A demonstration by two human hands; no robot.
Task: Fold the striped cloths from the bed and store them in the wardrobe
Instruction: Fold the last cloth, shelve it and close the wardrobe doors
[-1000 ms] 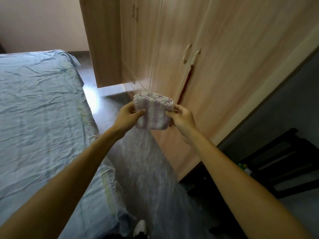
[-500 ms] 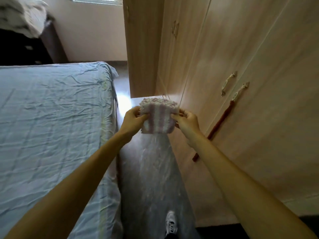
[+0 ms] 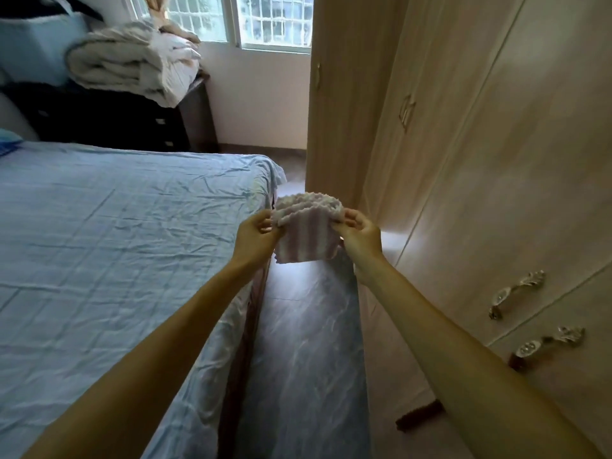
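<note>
Now: stacked cloths (image 3: pixel 303 233) held between bed (image 3: pixel 116 243) and wardrobe (image 3: pixel 480 160).
The left hand (image 3: pixel 256 235) pinches the left edge of the folded pink-and-white striped stack; the right hand (image 3: pixel 359 235) pinches the right edge. The stack hangs in mid-air above the floor (image 3: pixel 304 342), off the bed corner, near the wardrobe doors.

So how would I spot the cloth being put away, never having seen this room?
Find the strip of floor between the blue-sheeted bed and the pale wooden wardrobe. Above it, the left hand and right hand hold up a small folded stack of cloths. It alone has pink and white stripes.
</note>
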